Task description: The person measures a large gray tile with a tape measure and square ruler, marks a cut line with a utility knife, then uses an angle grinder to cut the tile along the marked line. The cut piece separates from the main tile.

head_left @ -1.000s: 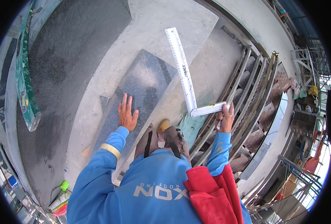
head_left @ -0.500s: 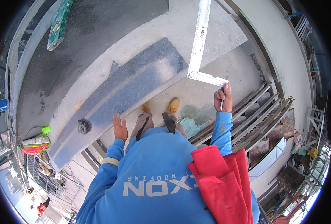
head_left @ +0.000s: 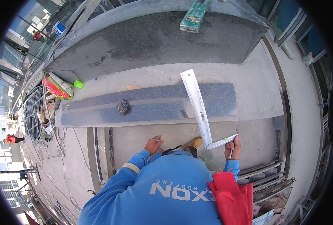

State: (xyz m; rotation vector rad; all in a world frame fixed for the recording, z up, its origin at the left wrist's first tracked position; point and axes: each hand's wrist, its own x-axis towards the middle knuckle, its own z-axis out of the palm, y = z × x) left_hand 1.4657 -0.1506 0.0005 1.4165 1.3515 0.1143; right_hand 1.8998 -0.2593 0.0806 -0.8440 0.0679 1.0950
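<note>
In my right hand [head_left: 233,147] is a white metal try square [head_left: 197,101], gripped by the end of its short stock, which has a small yellow-green vial. A thin pencil-like stick [head_left: 231,153] also lies among those fingers. The square's long ruled blade slants up and away, overlapping a long blue-grey stone slab [head_left: 155,116]; whether it touches cannot be made out. My left hand [head_left: 154,144] is empty, fingers loosely extended, close to the slab's near edge and my knee. A dark round bundled object [head_left: 123,107] rests on the slab.
Behind the slab stands a large dark grey block [head_left: 147,45] with a green spirit level [head_left: 194,18] on it. A red and white bag [head_left: 57,86] and a bright green cup-like item [head_left: 78,84] sit at left. Metal rails [head_left: 262,170] lie at right; cables [head_left: 67,187] trail across the floor.
The view has turned, so the slab now runs nearly level across it. My right hand has brought the square back toward me, with its blade now over the slab's right part.
</note>
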